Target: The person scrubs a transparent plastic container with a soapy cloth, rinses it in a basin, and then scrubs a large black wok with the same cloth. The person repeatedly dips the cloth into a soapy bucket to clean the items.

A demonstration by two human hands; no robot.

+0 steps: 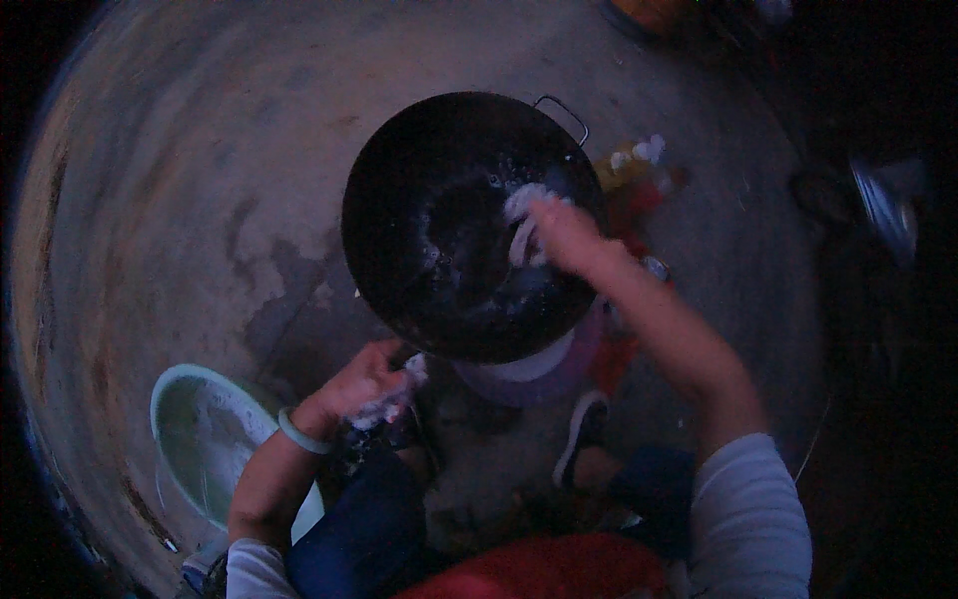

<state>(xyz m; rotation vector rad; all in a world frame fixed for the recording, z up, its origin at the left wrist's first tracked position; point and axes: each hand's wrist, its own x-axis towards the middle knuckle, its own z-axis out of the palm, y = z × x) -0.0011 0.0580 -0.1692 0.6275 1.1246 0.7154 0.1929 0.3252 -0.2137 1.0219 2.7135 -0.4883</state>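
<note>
A large dark wok with soapy streaks inside lies before me, its wire loop handle at the far right rim. My right hand, slightly blurred, presses a bunched whitish cloth against the inside of the bowl, right of centre. At the near left rim my left hand grips the wok's edge or near handle, which the fingers mostly hide. Whitish matter, cloth or foam, shows under that hand; I cannot tell which. Below the wok, a pale purple basin shows partly.
A pale green basin stands tilted at the lower left, near my left forearm. Yellow and red packaging lies on the floor right of the wok. Damp patches mark the concrete floor. My shoe is close below the basin. The right side is dark.
</note>
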